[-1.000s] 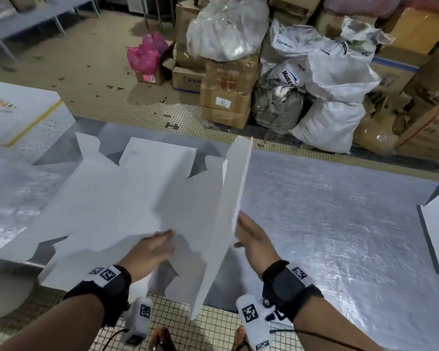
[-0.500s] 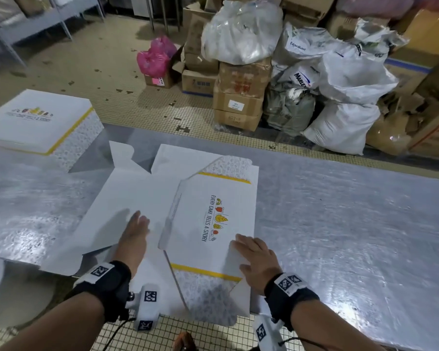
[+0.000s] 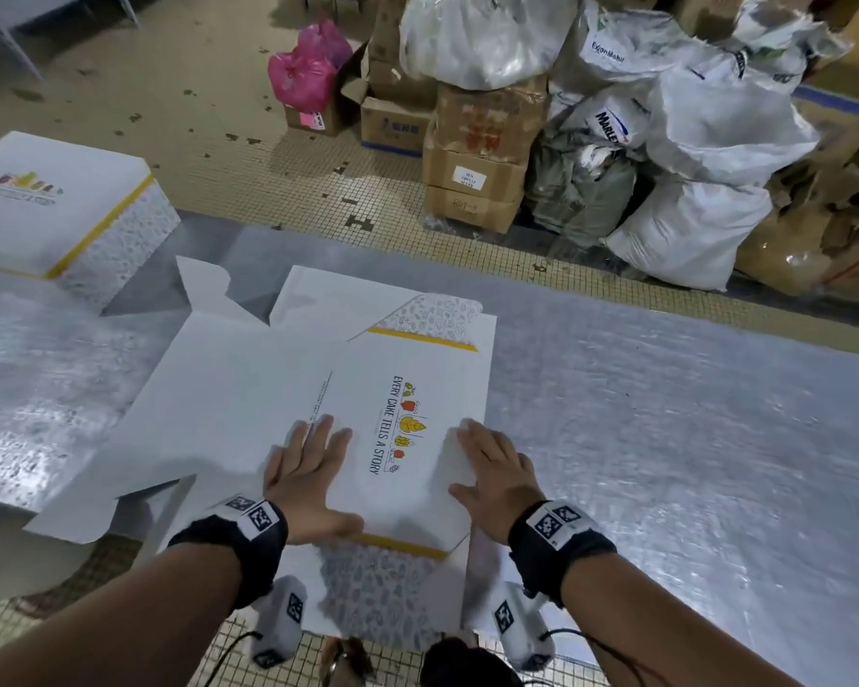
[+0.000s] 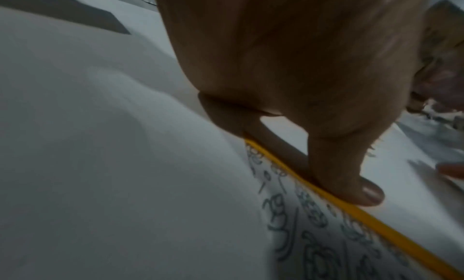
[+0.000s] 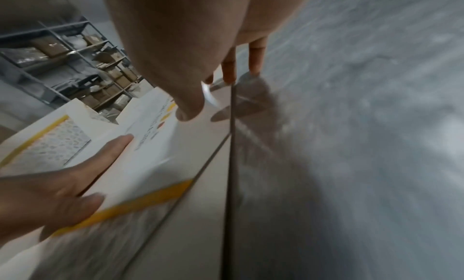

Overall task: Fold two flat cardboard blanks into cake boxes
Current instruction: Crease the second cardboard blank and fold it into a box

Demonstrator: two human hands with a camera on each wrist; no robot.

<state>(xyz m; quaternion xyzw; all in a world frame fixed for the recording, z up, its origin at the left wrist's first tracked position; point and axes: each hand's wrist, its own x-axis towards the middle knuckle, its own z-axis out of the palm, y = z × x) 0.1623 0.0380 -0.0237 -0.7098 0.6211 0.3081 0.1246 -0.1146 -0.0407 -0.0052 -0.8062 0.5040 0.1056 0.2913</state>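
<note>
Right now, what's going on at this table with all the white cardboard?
A person is making cake boxes. Both hands, the left hand and the right hand, press flat on a printed panel folded over the rest of a flat cardboard blank, creasing the fold. The blank lies on a silvery table. One finished cake box already stands at the far left. Cartons and white sacks are piled on the floor behind.

White blank (image 3: pixel 249 389), yellow stripes, grey doodle flaps; pink bag (image 3: pixel 308 71).
</note>
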